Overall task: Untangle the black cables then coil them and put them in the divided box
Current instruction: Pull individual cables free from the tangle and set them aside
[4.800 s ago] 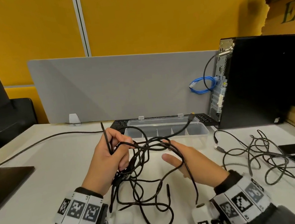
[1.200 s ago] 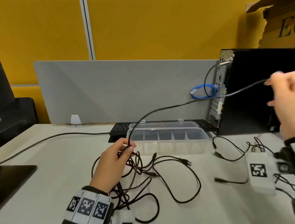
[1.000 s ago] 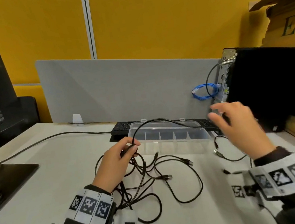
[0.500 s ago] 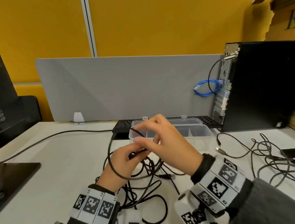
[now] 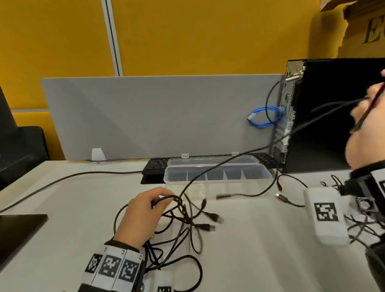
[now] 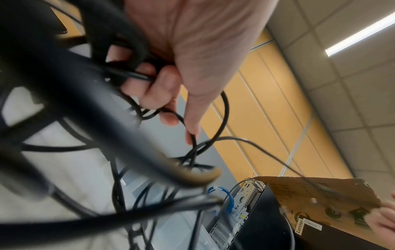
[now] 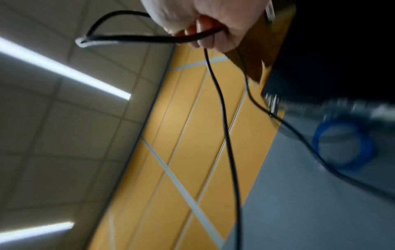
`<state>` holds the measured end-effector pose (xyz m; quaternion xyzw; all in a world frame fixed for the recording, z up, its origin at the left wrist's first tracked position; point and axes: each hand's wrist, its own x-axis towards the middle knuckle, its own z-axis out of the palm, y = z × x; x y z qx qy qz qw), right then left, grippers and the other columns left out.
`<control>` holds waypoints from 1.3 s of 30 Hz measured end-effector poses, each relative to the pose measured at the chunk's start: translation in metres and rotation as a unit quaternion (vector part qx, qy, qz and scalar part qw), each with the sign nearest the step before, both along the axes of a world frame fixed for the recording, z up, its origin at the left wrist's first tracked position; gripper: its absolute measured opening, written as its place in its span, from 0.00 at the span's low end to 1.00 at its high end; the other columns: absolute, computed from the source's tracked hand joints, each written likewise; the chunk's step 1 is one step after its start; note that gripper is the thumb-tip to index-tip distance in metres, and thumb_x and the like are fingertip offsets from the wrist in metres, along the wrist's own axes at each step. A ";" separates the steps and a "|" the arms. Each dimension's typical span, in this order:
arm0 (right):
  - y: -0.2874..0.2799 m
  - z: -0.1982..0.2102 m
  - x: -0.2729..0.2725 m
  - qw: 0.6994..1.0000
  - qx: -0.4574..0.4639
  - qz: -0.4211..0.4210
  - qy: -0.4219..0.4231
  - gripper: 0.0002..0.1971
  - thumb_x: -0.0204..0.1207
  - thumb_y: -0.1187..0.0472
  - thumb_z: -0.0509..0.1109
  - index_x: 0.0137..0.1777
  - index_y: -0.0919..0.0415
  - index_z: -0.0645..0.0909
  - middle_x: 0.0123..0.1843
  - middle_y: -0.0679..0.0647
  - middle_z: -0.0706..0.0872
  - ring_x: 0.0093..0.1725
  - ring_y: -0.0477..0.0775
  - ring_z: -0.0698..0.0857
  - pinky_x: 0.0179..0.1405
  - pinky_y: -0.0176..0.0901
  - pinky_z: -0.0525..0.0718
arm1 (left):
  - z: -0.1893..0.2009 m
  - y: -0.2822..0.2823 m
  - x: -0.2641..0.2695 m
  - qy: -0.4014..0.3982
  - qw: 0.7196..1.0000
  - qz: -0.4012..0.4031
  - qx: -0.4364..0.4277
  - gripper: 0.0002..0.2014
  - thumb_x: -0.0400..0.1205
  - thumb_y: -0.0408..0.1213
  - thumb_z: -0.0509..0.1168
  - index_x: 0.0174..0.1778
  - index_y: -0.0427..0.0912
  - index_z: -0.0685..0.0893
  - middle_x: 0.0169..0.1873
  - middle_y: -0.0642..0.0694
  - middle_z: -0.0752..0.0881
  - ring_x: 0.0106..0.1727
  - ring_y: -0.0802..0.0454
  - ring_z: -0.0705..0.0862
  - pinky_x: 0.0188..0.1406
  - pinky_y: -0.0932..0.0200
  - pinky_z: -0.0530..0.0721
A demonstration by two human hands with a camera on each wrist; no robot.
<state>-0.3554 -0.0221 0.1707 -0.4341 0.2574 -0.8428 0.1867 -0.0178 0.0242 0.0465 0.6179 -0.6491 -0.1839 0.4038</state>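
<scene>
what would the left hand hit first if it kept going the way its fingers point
Probably the divided box: the left hand, gripping the tangled cables, points at its near wall across bare table, though depth is hard to judge.

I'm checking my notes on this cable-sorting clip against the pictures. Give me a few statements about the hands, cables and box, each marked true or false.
1. The right hand holds a black cable raised above the desk. True.
2. The left hand lies flat and holds nothing. False: its fingers grip cables in the tangle.
3. The divided box is open. True.
4. Coiled cables already fill the box. False: no coil shows in it.
5. The blue cable lies in the tangle. False: it hangs by the computer tower.
</scene>
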 end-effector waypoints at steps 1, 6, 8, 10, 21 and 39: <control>-0.003 -0.005 -0.011 0.997 0.005 -0.066 0.039 0.20 0.68 0.34 0.67 0.45 0.50 0.72 0.28 0.44 0.71 0.24 0.42 0.69 0.22 0.39 0.72 | 0.001 0.000 0.000 0.001 1.000 0.013 -0.004 0.06 0.82 0.40 0.63 0.43 0.56 0.83 0.42 0.54 0.86 0.41 0.65 0.80 0.33 0.77 0.70; -0.014 -0.055 -0.014 0.793 0.203 -0.270 0.507 0.11 0.84 0.52 0.55 0.51 0.51 0.79 0.43 0.49 0.81 0.42 0.42 0.80 0.55 0.42 0.77 | 0.004 0.001 -0.001 0.018 0.999 0.043 0.000 0.04 0.81 0.39 0.64 0.43 0.52 0.83 0.40 0.52 0.85 0.38 0.65 0.78 0.30 0.76 0.69; -0.020 -0.076 -0.012 0.652 0.356 -0.226 0.630 0.13 0.85 0.50 0.52 0.60 0.47 0.76 0.53 0.51 0.83 0.53 0.55 0.82 0.61 0.55 0.75 | 0.004 0.002 -0.002 0.024 0.999 0.046 0.005 0.04 0.81 0.39 0.64 0.44 0.51 0.83 0.42 0.51 0.85 0.39 0.63 0.79 0.29 0.77 0.69; -0.018 -0.082 -0.002 0.574 0.434 -0.161 0.675 0.17 0.85 0.52 0.49 0.70 0.47 0.72 0.61 0.55 0.81 0.59 0.59 0.81 0.62 0.57 0.77 | 0.005 0.002 -0.003 0.021 0.999 0.049 0.008 0.04 0.82 0.39 0.64 0.45 0.52 0.83 0.42 0.51 0.85 0.39 0.63 0.79 0.27 0.79 0.71; 0.037 -0.077 0.167 0.622 0.233 0.104 0.740 0.17 0.84 0.46 0.50 0.49 0.53 0.78 0.46 0.51 0.85 0.45 0.51 0.82 0.44 0.40 0.79 | 0.002 0.002 -0.006 0.044 0.999 0.004 0.003 0.05 0.80 0.37 0.66 0.44 0.51 0.86 0.40 0.56 0.87 0.42 0.62 0.82 0.32 0.80 0.74; -0.009 -0.051 -0.022 0.925 0.197 -0.224 0.236 0.14 0.76 0.47 0.50 0.38 0.42 0.78 0.30 0.55 0.75 0.31 0.59 0.75 0.34 0.60 0.79 | 0.003 -0.001 0.003 0.033 0.996 0.083 -0.004 0.03 0.81 0.41 0.65 0.45 0.51 0.84 0.42 0.50 0.86 0.40 0.63 0.79 0.32 0.73 0.68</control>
